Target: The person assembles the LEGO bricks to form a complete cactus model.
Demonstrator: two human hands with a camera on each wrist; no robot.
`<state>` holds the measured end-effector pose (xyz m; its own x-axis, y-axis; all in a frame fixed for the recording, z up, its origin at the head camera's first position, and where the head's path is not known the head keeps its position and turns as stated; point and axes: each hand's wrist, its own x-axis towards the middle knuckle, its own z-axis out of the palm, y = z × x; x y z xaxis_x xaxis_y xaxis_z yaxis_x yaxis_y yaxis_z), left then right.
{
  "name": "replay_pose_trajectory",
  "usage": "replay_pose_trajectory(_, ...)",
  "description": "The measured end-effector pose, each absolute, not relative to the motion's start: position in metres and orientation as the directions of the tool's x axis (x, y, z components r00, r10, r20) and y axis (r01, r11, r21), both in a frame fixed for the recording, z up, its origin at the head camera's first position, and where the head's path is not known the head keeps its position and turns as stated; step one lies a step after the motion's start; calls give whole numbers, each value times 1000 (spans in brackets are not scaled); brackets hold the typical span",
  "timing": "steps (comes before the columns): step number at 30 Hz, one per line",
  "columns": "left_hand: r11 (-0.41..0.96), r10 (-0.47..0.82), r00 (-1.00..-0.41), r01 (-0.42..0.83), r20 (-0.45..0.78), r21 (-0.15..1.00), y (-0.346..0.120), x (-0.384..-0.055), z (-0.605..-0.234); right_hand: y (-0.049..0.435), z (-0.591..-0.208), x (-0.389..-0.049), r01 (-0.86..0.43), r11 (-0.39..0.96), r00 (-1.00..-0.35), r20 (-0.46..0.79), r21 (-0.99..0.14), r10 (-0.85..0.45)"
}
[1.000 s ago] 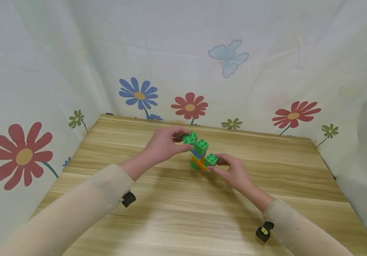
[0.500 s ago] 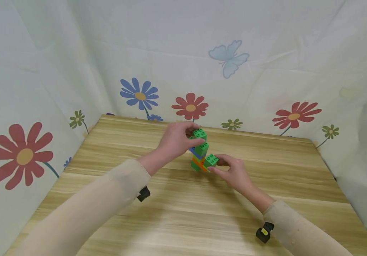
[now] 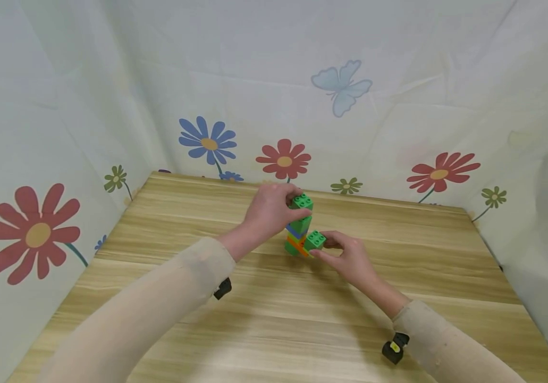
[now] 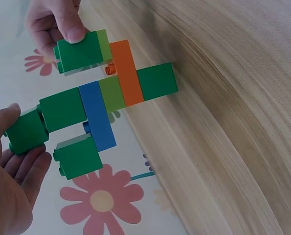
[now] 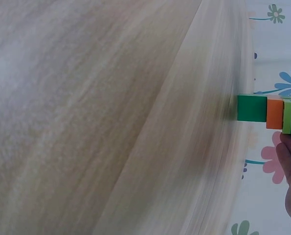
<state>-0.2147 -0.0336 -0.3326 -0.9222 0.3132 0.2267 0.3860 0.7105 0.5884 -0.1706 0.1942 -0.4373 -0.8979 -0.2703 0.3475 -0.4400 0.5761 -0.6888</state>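
Note:
A brick tower stands on the wooden table. Its base is a dark green brick (image 4: 157,82), topped by an orange brick (image 4: 128,73), a light green brick (image 4: 112,93) and a blue brick (image 4: 97,116). The blue one bears two dark green bricks, a middle brick (image 4: 63,110) and a side brick (image 4: 78,156). My left hand (image 3: 271,210) pinches the top green brick (image 3: 303,201), which meets the middle brick at a slight tilt. Lower down, my right hand (image 3: 347,258) pinches a green brick (image 3: 315,239) above a thin light green piece (image 4: 104,45) on the orange brick's end.
The wooden table (image 3: 254,330) reaches back to a pale curtain (image 3: 235,74) printed with flowers and a butterfly. Black wrist cameras hang beneath both cuffs, one camera (image 3: 223,288) at the left and another camera (image 3: 395,348) at the right.
My left hand has carried its green brick rightward, from the tower's left side to above the middle green brick. My right hand has stayed at its brick.

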Motion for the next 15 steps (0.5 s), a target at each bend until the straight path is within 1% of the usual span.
replay_pose_trajectory(9, 719, 326, -914, 405, 241, 565, -32, -216, -335, 193, -437, -170, -436, 579, -900, 343, -689, -269)
replay_pose_trajectory(15, 734, 343, -902, 431, 260, 525, -31, -215, -334, 194, -436, -170, -426, 579, -905, 333, -695, -266)
